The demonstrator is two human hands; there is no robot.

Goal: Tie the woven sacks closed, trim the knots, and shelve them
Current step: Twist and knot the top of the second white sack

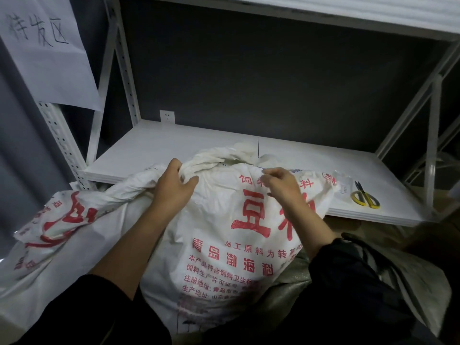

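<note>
A full white woven sack with red printing stands in front of me, its top leaning against the white shelf board. My left hand grips the bunched fabric at the sack's mouth. My right hand pinches the sack's upper edge, fingers curled on the fabric. A second white sack with red print lies crumpled at the left. Yellow-handled scissors lie on the shelf at the right.
The white metal rack has a slotted upright at the left and a diagonal brace at the right. A paper sign hangs at the top left. A clear plastic item sits beside the scissors. A grey sack lies lower right.
</note>
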